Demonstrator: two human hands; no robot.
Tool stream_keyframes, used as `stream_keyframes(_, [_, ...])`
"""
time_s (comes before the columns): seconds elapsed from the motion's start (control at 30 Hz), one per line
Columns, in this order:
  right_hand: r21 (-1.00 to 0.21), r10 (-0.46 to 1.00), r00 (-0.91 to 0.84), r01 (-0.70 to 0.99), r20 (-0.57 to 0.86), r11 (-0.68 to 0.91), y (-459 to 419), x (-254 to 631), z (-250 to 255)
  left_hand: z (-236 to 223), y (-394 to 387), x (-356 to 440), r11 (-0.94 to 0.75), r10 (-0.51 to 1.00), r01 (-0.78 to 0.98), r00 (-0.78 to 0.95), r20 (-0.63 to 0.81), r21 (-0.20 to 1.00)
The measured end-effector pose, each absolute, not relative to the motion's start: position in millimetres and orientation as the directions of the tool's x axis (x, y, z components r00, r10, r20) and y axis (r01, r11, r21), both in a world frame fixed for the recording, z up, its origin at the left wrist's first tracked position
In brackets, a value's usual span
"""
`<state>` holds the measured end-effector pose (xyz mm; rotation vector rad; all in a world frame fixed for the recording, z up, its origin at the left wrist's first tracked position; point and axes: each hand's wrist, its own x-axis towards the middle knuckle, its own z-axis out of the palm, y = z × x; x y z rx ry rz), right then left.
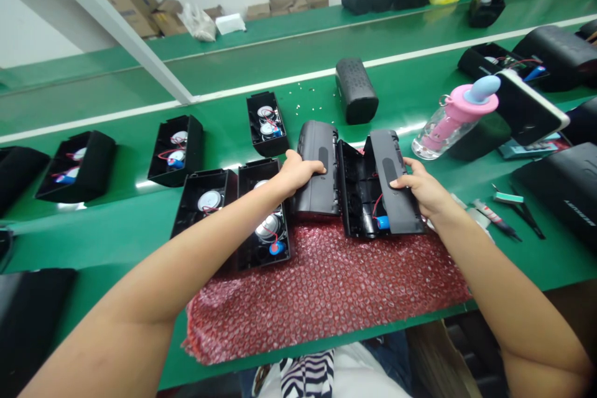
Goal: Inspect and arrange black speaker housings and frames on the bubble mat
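My left hand (301,173) is closed around a black speaker housing (321,161), its thumb lying on top beside a dark oval patch. My right hand (422,189) grips a dark grey speaker cover (396,183), thumb on top and fingers round the far side. This cover stands tilted over an open black speaker case (357,199), which shows red wires and a blue battery (382,222). The two pieces sit side by side at the back of red bubble wrap (326,286). Just left of them is another open case (241,242) with silver speaker drivers (267,226).
Several open speaker cases (181,165) stand to the left. A closed speaker (357,90) stands behind, near scattered white bits. On the right are a pink-lidded bottle (454,121), a glue tube (494,216), tweezers (529,214) and a large black speaker (564,186).
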<state>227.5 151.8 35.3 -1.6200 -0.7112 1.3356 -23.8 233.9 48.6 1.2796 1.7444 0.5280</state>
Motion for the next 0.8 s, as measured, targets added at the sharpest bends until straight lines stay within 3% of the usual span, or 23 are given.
stream_keyframes(0.8, [-0.89,0.859,0.233,-0.154,-0.455,-0.43,150.6,228.3,37.3,47.6,232.8,-22.9,0.399,0.913,0.454,-0.115,-0.392,0.797])
